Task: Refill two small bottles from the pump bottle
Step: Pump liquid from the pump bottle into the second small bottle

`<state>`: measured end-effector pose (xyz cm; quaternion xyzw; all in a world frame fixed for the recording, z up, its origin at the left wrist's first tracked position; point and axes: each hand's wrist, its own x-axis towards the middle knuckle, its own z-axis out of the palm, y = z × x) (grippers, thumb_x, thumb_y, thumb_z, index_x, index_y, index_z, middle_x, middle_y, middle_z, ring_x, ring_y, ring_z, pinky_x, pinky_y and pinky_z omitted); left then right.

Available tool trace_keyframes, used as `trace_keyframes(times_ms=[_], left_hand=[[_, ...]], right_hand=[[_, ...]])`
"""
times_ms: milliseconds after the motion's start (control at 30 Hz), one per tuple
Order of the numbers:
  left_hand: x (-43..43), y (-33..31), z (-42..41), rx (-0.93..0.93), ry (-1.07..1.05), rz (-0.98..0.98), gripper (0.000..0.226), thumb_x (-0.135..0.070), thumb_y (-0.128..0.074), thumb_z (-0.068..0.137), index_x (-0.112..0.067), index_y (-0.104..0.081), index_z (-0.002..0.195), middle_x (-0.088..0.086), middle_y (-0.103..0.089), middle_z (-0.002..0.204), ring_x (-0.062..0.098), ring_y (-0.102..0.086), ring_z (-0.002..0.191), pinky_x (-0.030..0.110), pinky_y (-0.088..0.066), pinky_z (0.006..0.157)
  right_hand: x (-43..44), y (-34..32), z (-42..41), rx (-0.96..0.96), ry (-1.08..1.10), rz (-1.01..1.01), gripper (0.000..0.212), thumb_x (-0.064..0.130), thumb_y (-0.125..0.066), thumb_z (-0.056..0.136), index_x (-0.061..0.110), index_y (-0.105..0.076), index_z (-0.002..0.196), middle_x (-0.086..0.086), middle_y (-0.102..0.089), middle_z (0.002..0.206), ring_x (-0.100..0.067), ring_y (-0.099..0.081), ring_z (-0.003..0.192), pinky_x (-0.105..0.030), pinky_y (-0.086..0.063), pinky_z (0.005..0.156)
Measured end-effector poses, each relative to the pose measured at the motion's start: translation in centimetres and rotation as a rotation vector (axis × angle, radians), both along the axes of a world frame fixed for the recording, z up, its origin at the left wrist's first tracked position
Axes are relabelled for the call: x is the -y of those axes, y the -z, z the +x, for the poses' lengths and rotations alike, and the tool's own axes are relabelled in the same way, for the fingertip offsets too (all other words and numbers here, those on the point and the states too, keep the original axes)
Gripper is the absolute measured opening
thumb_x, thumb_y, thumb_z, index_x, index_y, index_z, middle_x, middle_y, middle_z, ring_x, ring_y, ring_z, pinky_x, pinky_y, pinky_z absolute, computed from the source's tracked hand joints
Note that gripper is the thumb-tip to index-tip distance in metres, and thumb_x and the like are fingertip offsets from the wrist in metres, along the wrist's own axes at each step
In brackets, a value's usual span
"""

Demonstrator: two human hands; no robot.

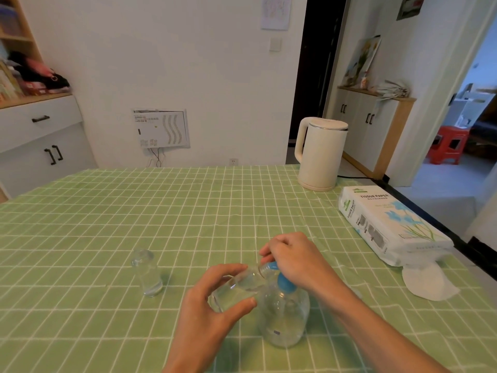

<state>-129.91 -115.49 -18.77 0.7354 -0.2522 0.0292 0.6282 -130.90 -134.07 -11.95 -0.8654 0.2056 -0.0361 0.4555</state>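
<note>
The left hand (212,305) gripped the first small bottle (236,289), tilted, mouth at the spout of the pump bottle (285,319) on the table (107,211). The right hand (293,259) clasped its pump head. Filling appeared under way. The second small bottle (147,275) stood apart; contents unclear.

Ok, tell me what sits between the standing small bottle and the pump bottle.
Head view: the left hand, gripping the second small bottle tilted toward the blue pump head. Left of the hand, only bare green tablecloth.
</note>
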Motion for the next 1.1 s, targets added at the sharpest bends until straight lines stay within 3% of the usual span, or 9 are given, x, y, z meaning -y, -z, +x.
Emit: trace_keyframes(times_ms=[200,400,533,700,967,1100], left_hand=[[-0.1,0.2,0.2,0.045,0.026,0.015,0.052,-0.012,-0.095,0.07,-0.037,-0.075,0.111,-0.011,-0.079,0.113,0.012,-0.075,0.105,0.01,-0.05,0.093],[-0.2,0.3,0.3,0.028,0.024,-0.005,0.046,-0.021,-0.09,0.069,-0.032,-0.076,0.112,-0.009,-0.08,0.113,0.014,-0.075,0.107,0.008,-0.049,0.091],[-0.2,0.5,0.2,0.0,0.029,-0.01,0.047,-0.022,-0.089,0.069,-0.038,-0.075,0.11,-0.011,-0.08,0.113,0.014,-0.074,0.108,0.01,-0.05,0.093],[-0.2,0.7,-0.1,-0.017,0.027,-0.002,0.047,-0.024,-0.089,0.069,-0.038,-0.074,0.111,-0.012,-0.079,0.115,0.015,-0.073,0.111,0.021,-0.049,0.097],[-0.4,0.4,0.0,-0.003,0.022,-0.009,0.047,-0.024,-0.089,0.07,-0.038,-0.074,0.112,-0.012,-0.079,0.116,0.013,-0.074,0.11,0.008,-0.047,0.095],[-0.3,0.5,0.0,0.007,0.022,-0.007,0.047,-0.023,-0.089,0.069,-0.038,-0.075,0.111,-0.012,-0.079,0.115,0.013,-0.074,0.11,0.01,-0.049,0.096]], right_hand=[[0.2,0.1,0.1,-0.015,-0.015,0.0,0.033,0.025,-0.051,0.099,0.019,-0.081,0.084,0.009,-0.081,0.087,-0.014,-0.075,0.094,-0.045,-0.057,0.1],[-0.1,0.8,0.2,-0.007,-0.024,-0.016,0.039,0.021,-0.047,0.101,0.029,-0.078,0.078,0.009,-0.081,0.091,-0.012,-0.074,0.098,-0.045,-0.056,0.102],[-0.2,1.0,0.0,-0.013,-0.022,-0.013,0.039,0.022,-0.047,0.101,0.029,-0.078,0.079,0.009,-0.081,0.095,-0.013,-0.073,0.101,-0.045,-0.055,0.102],[-0.1,0.6,-0.1,-0.018,-0.022,0.0,0.036,0.022,-0.048,0.101,0.023,-0.08,0.087,0.008,-0.081,0.095,-0.013,-0.073,0.101,-0.042,-0.055,0.102],[0.4,0.2,0.2,-0.011,-0.007,-0.019,0.036,0.025,-0.051,0.1,0.005,-0.08,0.095,0.016,-0.077,0.084,-0.011,-0.074,0.093,-0.041,-0.057,0.098],[0.2,0.5,0.3,0.001,-0.004,0.014,0.035,0.023,-0.05,0.101,0.021,-0.08,0.083,0.011,-0.08,0.086,-0.011,-0.074,0.095,-0.039,-0.057,0.098]])
